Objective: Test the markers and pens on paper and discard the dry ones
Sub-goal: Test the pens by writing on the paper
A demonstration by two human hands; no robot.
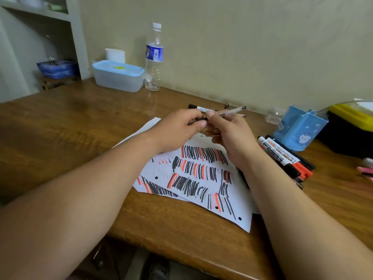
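Both hands meet above the far edge of the white paper [203,178], which is covered with black and red test strokes. My right hand [228,134] holds a thin clear pen [232,111] that points up and to the right. My left hand [179,126] pinches something small and dark at the pen's near end; it may be the cap, but I cannot make it out. Behind the hands lies a black marker [196,107] on the table. A pile of black and red whiteboard markers [282,156] lies to the right of the paper.
A blue pen holder [298,128] stands at the right, with a yellow and black box [351,126] beyond it. A lidded plastic container [119,75] and a water bottle [154,57] stand at the back by the wall. Pink items [366,170] lie at the far right.
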